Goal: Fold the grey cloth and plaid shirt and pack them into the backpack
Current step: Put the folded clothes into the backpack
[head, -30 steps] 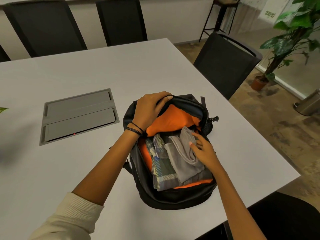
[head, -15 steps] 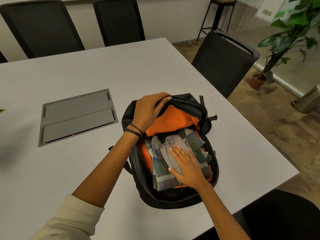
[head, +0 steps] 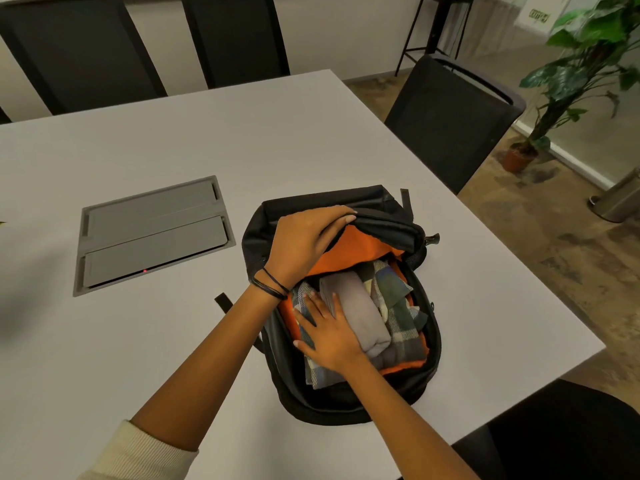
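Lying open on the white worktop (head: 311, 140), the black backpack (head: 346, 407) is holding both items, so packing is looking nearly done; the plaid shirt (head: 401, 327) is sitting inside on the orange lining (head: 349, 247), the folded grey cloth (head: 360, 317) lying on it; the left hand (head: 304, 244) is gripping the raised flap (head: 384, 228) with curled fingers (head: 341, 218); the right hand (head: 332, 337) is pressing flat, fingers straight, on the shirt and the cloth's edge. The next move is probably calling for lifting that hand out and lowering the flap; loose shirt corners near the rim could snag. Black chairs (head: 450, 116) are ringing the worktop; a grey cable hatch (head: 152, 233) is sitting well left, blocking nothing.

The backpack (head: 346, 408) lies on the table (head: 242, 140) before me, a hatch (head: 152, 233) to its left. Inside, the cloth (head: 360, 313) tops the shirt (head: 403, 318).
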`<state>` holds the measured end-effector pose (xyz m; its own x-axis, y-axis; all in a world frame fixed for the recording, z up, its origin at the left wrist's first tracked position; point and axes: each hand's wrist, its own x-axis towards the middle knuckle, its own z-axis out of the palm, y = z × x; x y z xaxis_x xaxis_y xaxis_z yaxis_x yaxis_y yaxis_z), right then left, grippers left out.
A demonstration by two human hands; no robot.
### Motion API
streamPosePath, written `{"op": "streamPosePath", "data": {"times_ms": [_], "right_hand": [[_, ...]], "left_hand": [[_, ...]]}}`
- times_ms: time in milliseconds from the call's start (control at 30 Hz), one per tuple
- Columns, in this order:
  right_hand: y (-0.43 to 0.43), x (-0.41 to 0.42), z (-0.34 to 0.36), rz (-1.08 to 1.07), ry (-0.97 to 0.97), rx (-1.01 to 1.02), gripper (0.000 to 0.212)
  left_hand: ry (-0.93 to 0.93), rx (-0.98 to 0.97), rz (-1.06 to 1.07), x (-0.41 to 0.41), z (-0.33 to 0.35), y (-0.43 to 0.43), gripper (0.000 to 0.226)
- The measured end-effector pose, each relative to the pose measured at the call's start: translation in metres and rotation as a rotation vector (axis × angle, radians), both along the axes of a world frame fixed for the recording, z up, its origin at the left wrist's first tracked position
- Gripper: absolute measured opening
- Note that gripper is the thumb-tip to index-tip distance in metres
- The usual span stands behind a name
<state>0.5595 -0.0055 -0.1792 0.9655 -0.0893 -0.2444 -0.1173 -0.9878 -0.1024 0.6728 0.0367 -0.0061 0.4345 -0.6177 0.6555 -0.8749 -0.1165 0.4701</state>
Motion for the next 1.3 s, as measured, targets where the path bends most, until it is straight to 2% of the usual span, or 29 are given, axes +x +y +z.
{"op": "streamPosePath", "data": {"times_ms": [167,333,400,467,533,600,667,733,833,900,1000,1100,1167,1233,1300], "right_hand": [[0.001,0.015,-0.008,0.006,0.128,-0.012,0.061],[0.002,0.019,-0.006,0.009,0.058,0.017,0.057],[-0.006,0.018,0.005,0.015,-0.096,0.143,0.05],[-0.017,0.016,0.021,-0.007,-0.242,0.394,0.039],[-0.034,0.004,0.033,-0.152,-0.378,0.609,0.032],[-0.05,-0.014,0.041,-0.337,-0.565,0.633,0.03],[-0.066,-0.032,0.04,-0.413,-0.691,0.561,0.033],[-0.078,-0.045,0.038,-0.388,-0.653,0.536,0.052],[-0.08,-0.055,0.033,-0.225,-0.39,0.465,0.085],[-0.075,-0.061,0.026,-0.132,-0.283,0.395,0.092],[-0.074,-0.064,0.019,-0.109,-0.246,0.388,0.097],[-0.074,-0.066,0.021,-0.09,-0.208,0.375,0.096],[-0.071,-0.069,0.02,-0.133,-0.198,0.399,0.086],[-0.066,-0.069,0.018,-0.249,-0.301,0.55,0.071],[-0.057,-0.064,0.023,-0.474,-0.51,0.783,0.053]], "left_hand": [[-0.018,0.038,-0.064,-0.003,-0.007,0.009,0.037],[0.026,0.051,-0.049,0.0,-0.008,0.01,0.033],[0.039,0.056,-0.047,0.0,-0.008,0.009,0.029],[0.051,0.074,-0.064,-0.001,-0.007,0.008,0.031],[0.068,0.1,-0.096,-0.004,-0.007,0.008,0.032],[0.075,0.121,-0.12,-0.005,-0.008,0.009,0.032],[0.078,0.13,-0.132,-0.006,-0.01,0.01,0.034],[0.083,0.13,-0.125,-0.007,-0.011,0.011,0.037],[0.079,0.114,-0.107,-0.006,-0.01,0.011,0.037],[0.069,0.1,-0.1,-0.006,-0.009,0.01,0.038],[0.06,0.095,-0.093,-0.004,-0.009,0.009,0.039],[0.052,0.095,-0.079,-0.003,-0.01,0.008,0.035],[0.051,0.093,-0.071,-0.004,-0.01,0.007,0.032],[0.06,0.093,-0.065,-0.005,-0.009,0.006,0.03],[0.07,0.101,-0.061,-0.006,-0.008,0.006,0.032]]}}
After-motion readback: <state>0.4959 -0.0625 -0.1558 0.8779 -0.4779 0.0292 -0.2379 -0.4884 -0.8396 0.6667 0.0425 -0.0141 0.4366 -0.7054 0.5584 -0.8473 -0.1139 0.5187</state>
